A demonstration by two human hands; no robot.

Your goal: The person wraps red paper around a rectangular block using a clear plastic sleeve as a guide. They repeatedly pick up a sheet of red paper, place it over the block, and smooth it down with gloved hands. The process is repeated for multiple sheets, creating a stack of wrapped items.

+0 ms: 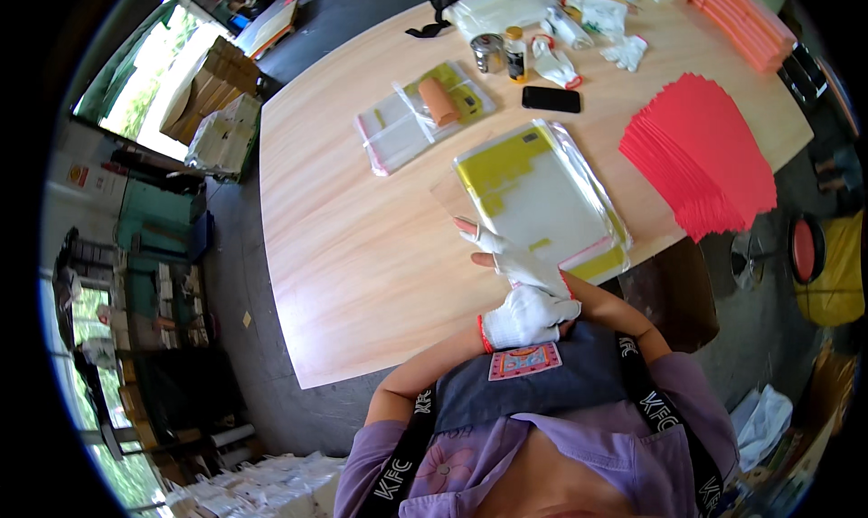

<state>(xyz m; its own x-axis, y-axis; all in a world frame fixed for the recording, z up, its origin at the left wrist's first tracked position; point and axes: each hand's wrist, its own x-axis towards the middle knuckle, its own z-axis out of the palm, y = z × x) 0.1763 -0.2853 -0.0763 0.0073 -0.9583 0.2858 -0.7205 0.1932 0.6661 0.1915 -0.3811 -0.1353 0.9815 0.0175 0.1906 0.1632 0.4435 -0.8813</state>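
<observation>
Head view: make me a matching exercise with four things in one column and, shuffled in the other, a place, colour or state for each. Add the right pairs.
Things:
1. Red sheets
2. Phone
3. Orange roll
4. Right hand

Places, colours or states:
A. Lying on a pile of plastic packets
B. In a white glove, with some bare finger showing
C. Fanned out in overlapping layers at the right side of the table
D. Black, lying flat

Right pairs: 1-C, 2-D, 3-A, 4-B.
</observation>
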